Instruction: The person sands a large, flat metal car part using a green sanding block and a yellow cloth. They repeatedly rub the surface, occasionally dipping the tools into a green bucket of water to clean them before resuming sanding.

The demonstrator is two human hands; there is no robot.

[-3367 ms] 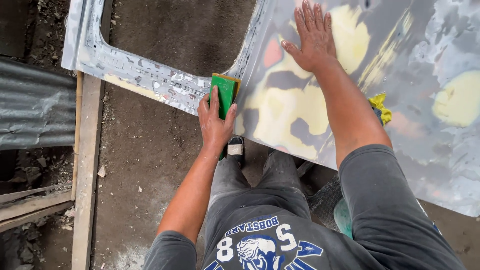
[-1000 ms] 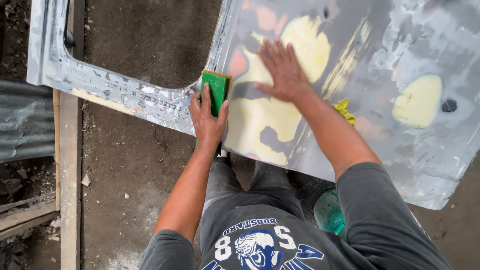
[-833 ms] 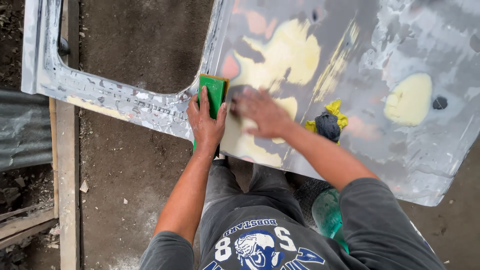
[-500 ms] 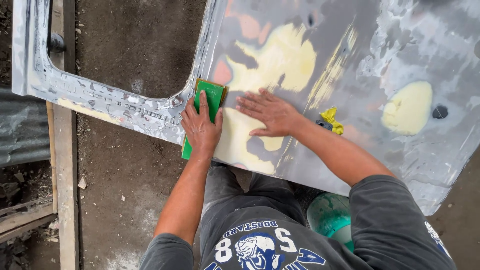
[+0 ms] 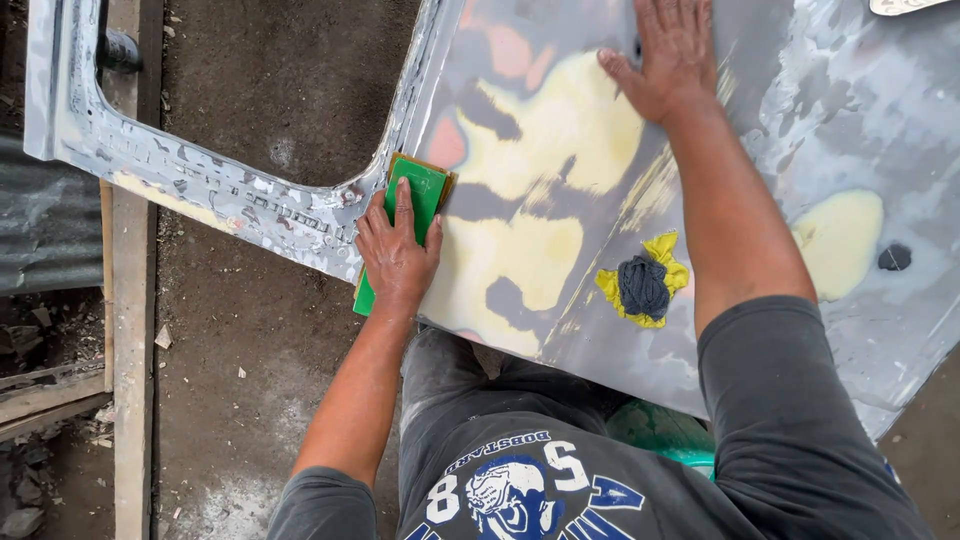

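Keep your left hand (image 5: 398, 255) clamped flat on the green sanding block (image 5: 405, 225) — your right hand (image 5: 672, 52), open, steadies the panel (image 5: 800, 130).

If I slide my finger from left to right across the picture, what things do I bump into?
Wooden plank → left hand on the green sanding block → yellow and blue rag → dark hole in the panel.

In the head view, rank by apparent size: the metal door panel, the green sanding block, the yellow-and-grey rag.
1. Metal door panel, by far the largest.
2. Green sanding block, partly covered by the left hand.
3. Yellow-and-grey rag, close to the block in size; that order is unsure.
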